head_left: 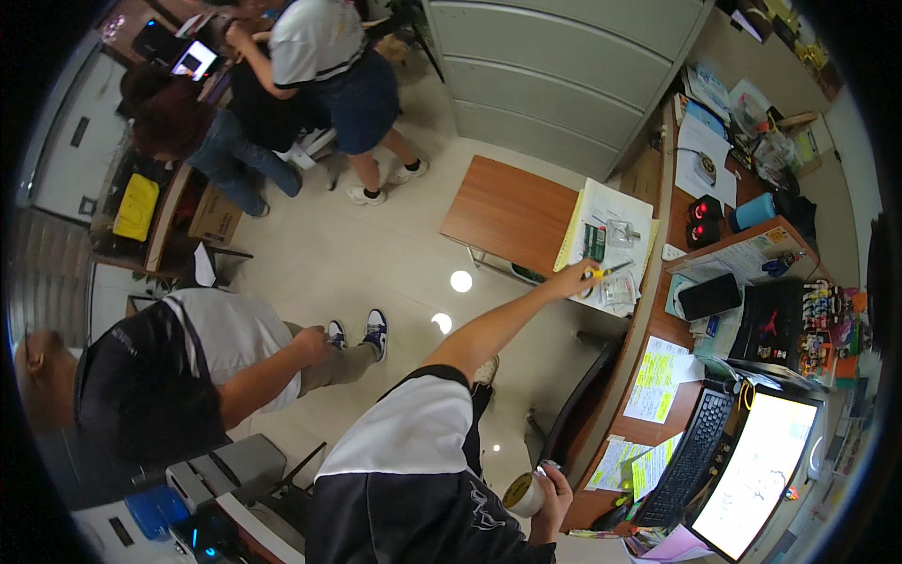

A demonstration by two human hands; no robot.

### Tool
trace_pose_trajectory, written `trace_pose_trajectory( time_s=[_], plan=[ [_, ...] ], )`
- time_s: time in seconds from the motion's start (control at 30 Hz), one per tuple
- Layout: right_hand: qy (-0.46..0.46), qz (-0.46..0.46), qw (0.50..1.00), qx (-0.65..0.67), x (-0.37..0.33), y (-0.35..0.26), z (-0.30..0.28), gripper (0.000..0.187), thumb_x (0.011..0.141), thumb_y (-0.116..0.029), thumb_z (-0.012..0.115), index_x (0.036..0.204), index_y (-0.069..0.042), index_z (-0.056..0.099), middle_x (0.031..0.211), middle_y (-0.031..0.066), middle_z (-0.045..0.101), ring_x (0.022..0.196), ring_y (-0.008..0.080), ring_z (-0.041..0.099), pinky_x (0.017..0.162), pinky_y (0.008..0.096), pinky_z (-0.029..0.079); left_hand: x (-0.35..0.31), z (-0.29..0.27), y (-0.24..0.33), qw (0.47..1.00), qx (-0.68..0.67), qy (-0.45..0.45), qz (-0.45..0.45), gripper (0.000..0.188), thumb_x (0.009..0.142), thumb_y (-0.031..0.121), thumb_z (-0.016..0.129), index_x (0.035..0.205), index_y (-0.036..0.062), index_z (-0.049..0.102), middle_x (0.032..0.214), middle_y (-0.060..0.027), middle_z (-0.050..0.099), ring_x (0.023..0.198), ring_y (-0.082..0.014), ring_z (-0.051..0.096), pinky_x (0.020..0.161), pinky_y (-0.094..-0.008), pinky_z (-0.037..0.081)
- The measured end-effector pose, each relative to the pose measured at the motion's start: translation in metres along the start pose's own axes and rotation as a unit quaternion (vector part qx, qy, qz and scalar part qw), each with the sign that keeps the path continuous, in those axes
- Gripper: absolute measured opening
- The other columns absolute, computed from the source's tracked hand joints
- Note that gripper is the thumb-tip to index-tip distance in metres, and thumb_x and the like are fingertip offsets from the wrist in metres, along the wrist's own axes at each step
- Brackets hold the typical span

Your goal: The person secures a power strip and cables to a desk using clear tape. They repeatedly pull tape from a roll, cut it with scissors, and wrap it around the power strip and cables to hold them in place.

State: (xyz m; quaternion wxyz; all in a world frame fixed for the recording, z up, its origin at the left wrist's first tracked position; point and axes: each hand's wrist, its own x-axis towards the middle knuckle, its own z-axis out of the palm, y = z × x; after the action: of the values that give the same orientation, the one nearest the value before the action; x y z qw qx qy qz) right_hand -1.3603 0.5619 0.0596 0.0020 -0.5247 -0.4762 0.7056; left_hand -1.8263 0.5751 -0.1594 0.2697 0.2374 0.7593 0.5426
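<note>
My left hand [569, 279] reaches out over the papers at the end of the small brown table and is closed round the yellow handles of a pair of scissors [596, 274]. Their blades point right. Beneath and beside them lie a stack of papers [639, 209], a green box [594, 242], a clear bottle-like item [621, 233] and a clear plastic packet [618, 289]. Lower down, close to my body, my right hand [555, 498] grips a thick pale roll of tape [522, 495]; some of its fingers are hidden behind the roll.
A long desk [601, 470] runs along the right with a keyboard [691, 456], a lit monitor [756, 475] and a phone [709, 298]. A dark chair [575, 404] stands before it. One person [263, 338] stands left; others [324, 66] are at upper left. A grey cabinet [564, 75] stands behind the brown table [507, 211].
</note>
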Motion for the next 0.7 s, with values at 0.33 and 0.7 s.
trace_pose_trajectory(
  time_s=[0.33, 0.7],
  plan=[
    [-0.172, -0.088, 0.981, 0.024, -0.033, 0.026, -0.072, 0.022, 0.093, -0.001, 0.068, 0.113, 0.008, 0.070, 0.103, 0.0158, 0.074, 0.094, 0.0220, 0.072, 0.087, 0.0307, 0.057, -0.415, 0.054, -0.047, 0.853, -0.400, -0.091, -0.321, 0.050, 0.098, 0.029, 0.072, 0.144, 0.0132, 0.060, 0.100, 0.0033, 0.065, 0.076, -0.0037, 0.056, 0.058, -0.0197, 0.044],
    [-0.494, -0.159, 0.843, -0.144, -0.135, 0.071, -0.079, 0.035, 0.086, -0.005, 0.079, 0.119, 0.004, 0.071, 0.115, 0.0116, 0.072, 0.113, 0.0221, 0.066, 0.102, 0.0346, 0.049, -0.852, 0.270, -0.020, 0.930, 0.102, -0.075, -0.345, 0.047, 0.079, 0.034, 0.073, 0.122, 0.0168, 0.075, 0.088, -0.0146, 0.076, 0.075, -0.0265, 0.071, 0.075, -0.0409, 0.058]
  ],
)
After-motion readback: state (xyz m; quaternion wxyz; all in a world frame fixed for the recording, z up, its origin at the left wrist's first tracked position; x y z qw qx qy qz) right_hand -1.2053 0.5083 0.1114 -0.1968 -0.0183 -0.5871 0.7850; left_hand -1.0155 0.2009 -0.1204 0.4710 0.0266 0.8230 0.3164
